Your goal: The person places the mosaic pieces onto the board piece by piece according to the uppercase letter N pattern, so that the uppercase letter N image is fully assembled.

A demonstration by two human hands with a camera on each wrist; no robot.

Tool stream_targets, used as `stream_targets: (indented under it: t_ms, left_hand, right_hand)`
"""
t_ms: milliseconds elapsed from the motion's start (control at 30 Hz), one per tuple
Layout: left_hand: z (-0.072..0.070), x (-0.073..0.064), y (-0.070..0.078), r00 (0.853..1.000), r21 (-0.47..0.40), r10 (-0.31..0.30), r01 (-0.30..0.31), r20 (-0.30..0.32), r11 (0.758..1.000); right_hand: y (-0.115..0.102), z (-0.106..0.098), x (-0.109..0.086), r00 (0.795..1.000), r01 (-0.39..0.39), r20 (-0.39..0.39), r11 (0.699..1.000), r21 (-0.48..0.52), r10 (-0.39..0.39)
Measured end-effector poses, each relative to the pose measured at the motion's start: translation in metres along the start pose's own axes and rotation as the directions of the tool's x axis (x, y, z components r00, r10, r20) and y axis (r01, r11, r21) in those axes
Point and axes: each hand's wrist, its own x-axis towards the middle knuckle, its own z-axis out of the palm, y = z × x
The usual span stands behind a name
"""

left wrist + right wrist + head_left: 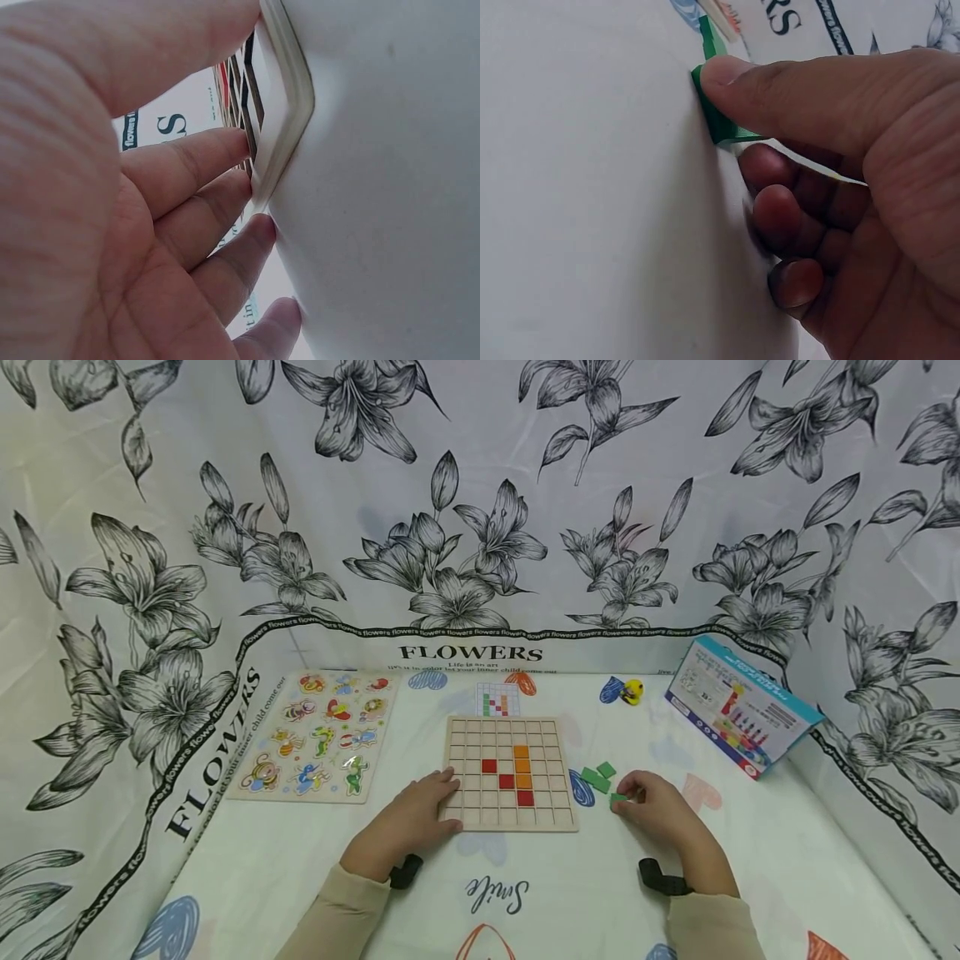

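A square wooden grid board (551, 797) lies on the table, with orange tiles (521, 766) in a column and red tiles (507, 782) on a diagonal. My left hand (408, 814) rests against the board's left side and near corner, its fingers loosely extended along the edge. To the right of the board, my right hand (660, 806) pinches a green tile (712, 112) between thumb and fingers, low over the tablecloth. Several more green tiles (596, 780) lie just left of that hand.
Behind the board lies a pattern card (498, 693) with coloured squares. A wooden insect puzzle (307, 735) is at the left. A cardboard box (738, 706) stands at the back right, and a small yellow-and-black toy (633, 692) sits at the back.
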Motion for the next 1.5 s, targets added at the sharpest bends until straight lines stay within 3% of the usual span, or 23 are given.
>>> stream_targets:
  t_ms: [133, 267, 433, 567, 767, 967, 1333, 1500]
  left_hand:
    - [0.001, 0.000, -0.002, 1.000, 0.001, -0.001, 0.001, 0.002, 1.000]
    - [0.000, 0.000, -0.002, 1.000, 0.008, 0.007, -0.007, 0.003, 1.000]
    - [-0.002, -0.001, 0.000, 1.000, -0.001, 0.005, -0.005, 0.005, 1.000]
    - [0.000, 0.001, 0.002, 1.000, -0.008, 0.011, -0.011, 0.015, 1.000]
    - [0.000, 0.003, 0.004, 1.000, -0.009, 0.017, -0.017, 0.018, 1.000]
    - [0.001, 0.004, 0.002, 0.999, -0.001, 0.043, -0.043, 0.012, 0.999]
    - [0.000, 0.002, -0.003, 0.999, 0.008, 0.043, -0.044, 0.010, 0.999]
    - [-0.001, 0.000, -0.004, 0.999, 0.002, 0.035, -0.035, 0.009, 0.999]
  right_hand:
    - [-0.006, -0.002, -0.002, 0.999, 0.042, -0.001, 0.996, 0.077, -0.042]
    - [-0.032, 0.002, 0.001, 0.990, 0.139, -0.021, 0.973, 0.186, -0.137]
    - [-0.081, 0.037, 0.024, 0.960, 0.266, 0.044, 0.946, 0.186, -0.278]
    - [-0.115, 0.068, 0.050, 0.940, 0.310, 0.105, 0.942, 0.129, -0.324]
    - [-0.153, 0.091, 0.090, 0.941, 0.329, 0.068, 0.943, 0.049, -0.332]
    - [-0.170, 0.106, 0.113, 0.953, 0.302, 0.022, 0.953, 0.018, -0.303]
    - [-0.181, 0.117, 0.114, 0.943, 0.330, 0.085, 0.938, -0.107, -0.322]
    - [-0.188, 0.119, 0.111, 0.948, 0.317, 0.099, 0.931, -0.179, -0.304]
